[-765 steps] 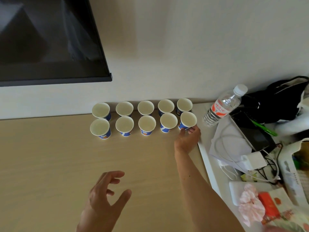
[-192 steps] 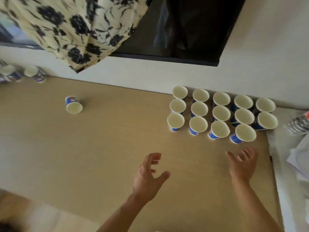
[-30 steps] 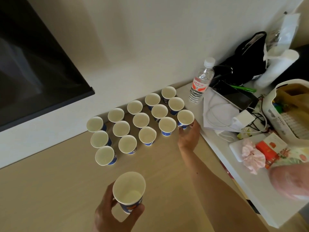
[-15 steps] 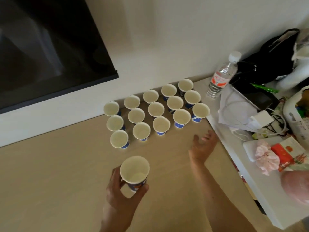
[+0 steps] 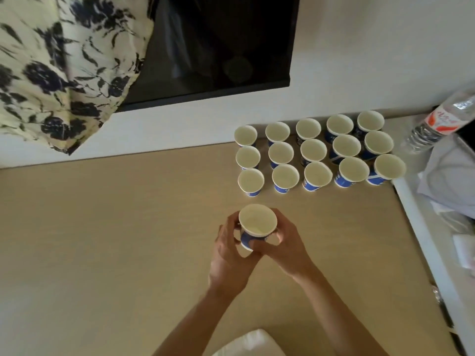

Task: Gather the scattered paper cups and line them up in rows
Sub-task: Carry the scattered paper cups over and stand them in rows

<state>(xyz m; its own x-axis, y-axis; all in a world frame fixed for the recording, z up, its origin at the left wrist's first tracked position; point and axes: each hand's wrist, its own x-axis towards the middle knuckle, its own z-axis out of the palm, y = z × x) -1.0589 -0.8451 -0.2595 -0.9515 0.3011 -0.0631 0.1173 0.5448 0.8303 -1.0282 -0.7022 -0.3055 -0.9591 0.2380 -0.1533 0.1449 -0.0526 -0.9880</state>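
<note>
Plainly light and thin-walled, the paper cup [image 5: 257,223] would likely crush under a hard squeeze and tip easily, so it is best taken low on its blue wall, not by the rim. It is upright over the table [image 5: 102,240], just in front of the left end of the nearest row. The left grip [image 5: 228,250] and right grip [image 5: 285,247] both curl round its sides. Fifteen lined-up cups [image 5: 313,150] stand in three rows of five against the wall, with one water bottle [image 5: 434,124] to their right.
</note>
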